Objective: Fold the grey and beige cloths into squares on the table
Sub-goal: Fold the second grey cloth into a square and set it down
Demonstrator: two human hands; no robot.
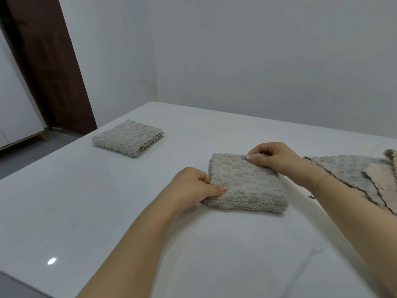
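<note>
With your left hand (pixel 194 186) pinching the near-left edge and your right hand (pixel 277 159) pinching the far corner of the folded cloth (pixel 247 186) at mid-table (pixel 107 211), releasing unevenly could let the plush layers spring open, spoiling the square.

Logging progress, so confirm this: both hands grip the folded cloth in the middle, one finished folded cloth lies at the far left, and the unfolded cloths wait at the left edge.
Wrong on one point: the unfolded cloths lie at the table's right edge, as the head view shows. The left hand and right hand do grip the middle folded cloth, and the finished folded cloth lies far left.
</note>
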